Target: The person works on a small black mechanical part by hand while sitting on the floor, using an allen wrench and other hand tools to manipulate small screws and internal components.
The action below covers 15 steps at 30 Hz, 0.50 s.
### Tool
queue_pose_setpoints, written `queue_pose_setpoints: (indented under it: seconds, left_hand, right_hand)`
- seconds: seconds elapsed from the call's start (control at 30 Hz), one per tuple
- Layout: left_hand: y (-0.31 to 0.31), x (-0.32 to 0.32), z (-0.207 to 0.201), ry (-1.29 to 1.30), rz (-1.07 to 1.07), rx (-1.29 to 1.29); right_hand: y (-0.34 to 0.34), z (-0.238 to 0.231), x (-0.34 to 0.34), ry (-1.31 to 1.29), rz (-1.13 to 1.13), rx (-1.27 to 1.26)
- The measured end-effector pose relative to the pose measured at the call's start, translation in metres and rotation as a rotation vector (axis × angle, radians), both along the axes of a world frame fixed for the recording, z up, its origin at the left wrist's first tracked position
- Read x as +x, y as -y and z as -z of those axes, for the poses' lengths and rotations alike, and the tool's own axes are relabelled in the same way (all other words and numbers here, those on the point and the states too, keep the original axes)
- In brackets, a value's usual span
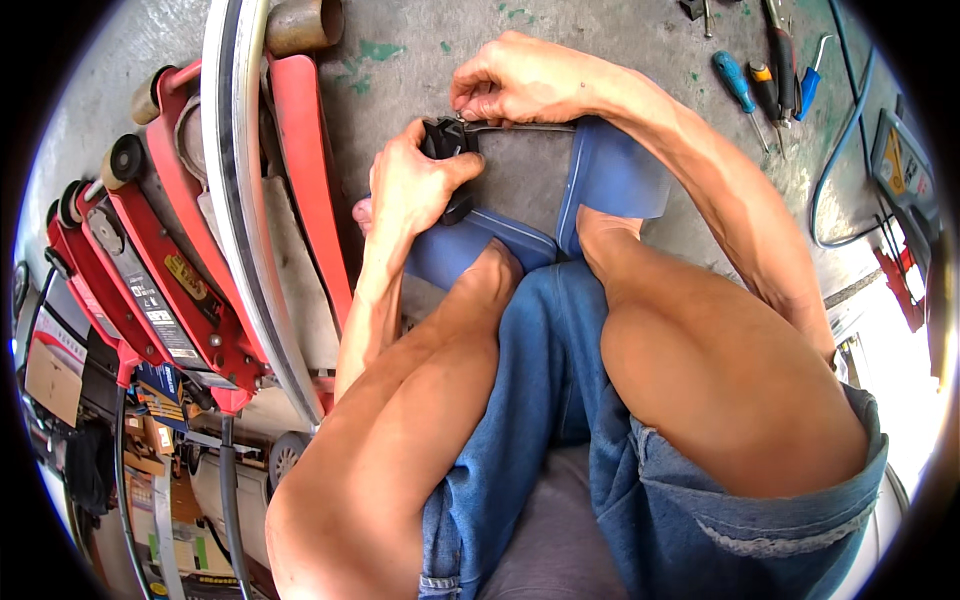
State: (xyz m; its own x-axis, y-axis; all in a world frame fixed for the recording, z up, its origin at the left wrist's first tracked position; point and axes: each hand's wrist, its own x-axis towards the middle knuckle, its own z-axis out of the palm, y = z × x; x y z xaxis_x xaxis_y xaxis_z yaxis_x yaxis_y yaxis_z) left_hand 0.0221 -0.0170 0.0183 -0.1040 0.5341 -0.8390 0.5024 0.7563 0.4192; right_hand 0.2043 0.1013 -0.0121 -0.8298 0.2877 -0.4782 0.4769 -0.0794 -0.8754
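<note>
A left hand [405, 185] clasps an angular black plastic part [444, 142] between thumb and fingers, the piece set inside the grip above a blue rubber sandal [455, 252] on a gray concrete floor [390, 85]. At the part's upper edge, the right hand [530, 82] has thumb and fingertips pressed together, anything between them too small to tell, with a slim metal rod [525, 127] just below.
</note>
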Motion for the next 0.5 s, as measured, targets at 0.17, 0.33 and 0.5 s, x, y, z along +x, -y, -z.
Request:
queue_pose_setpoints:
  seconds: [0.17,0.33,0.5]
  left_hand:
    - [-0.002,-0.002,-0.009,-0.004,0.015,0.016]
    - [0.003,-0.001,0.001,0.017,0.02,0.037]
    - [0.002,-0.002,-0.003,0.003,0.045,0.034]
  right_hand:
    - [-0.006,-0.011,-0.006,0.023,-0.017,-0.036]
    - [-0.003,-0.003,-0.001,-0.107,-0.104,0.234]
    - [-0.001,0.0,-0.001,-0.096,-0.037,0.1]
